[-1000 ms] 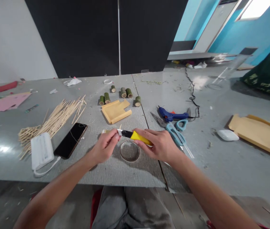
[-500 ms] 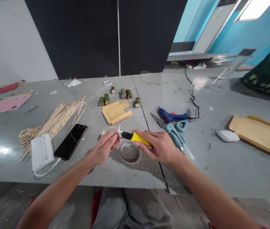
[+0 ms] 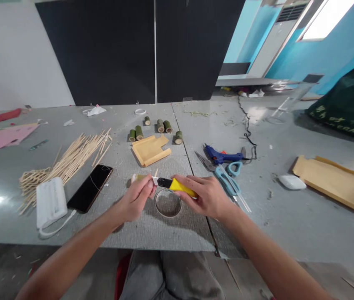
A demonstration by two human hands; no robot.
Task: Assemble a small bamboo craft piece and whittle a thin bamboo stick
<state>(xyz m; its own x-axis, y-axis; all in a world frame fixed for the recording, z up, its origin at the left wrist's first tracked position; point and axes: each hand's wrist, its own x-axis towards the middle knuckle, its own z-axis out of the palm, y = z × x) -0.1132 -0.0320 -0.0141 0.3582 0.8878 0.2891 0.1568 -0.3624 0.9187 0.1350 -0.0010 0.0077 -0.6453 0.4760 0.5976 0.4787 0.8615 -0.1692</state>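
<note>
My right hand (image 3: 204, 193) is wrapped around the yellow handle of a utility knife (image 3: 183, 186). Its blade points left and meets the fingertips of my left hand (image 3: 137, 198). Those fingers pinch a thin wooden stick (image 3: 156, 172), whose pale tip shows just above the blade; the rest is hidden by the hand. Behind my left hand lies a yellowish roll (image 3: 137, 178), partly covered. On the table below the knife rests a round clear ring (image 3: 168, 203), apparently a tape roll.
Ahead sit a folded cardboard piece (image 3: 150, 151) and several short bamboo pieces (image 3: 160, 126). On the left are a bundle of sticks (image 3: 73, 156), a phone (image 3: 91, 188) and a white power bank (image 3: 51, 203). Scissors (image 3: 228, 181), a blue glue gun (image 3: 222, 155) and a cardboard tray (image 3: 333, 181) lie right.
The view has tilted up and shifted slightly, so the table items appear a little lower and further left. Both hands keep their grips, with the blade still at the stick.
</note>
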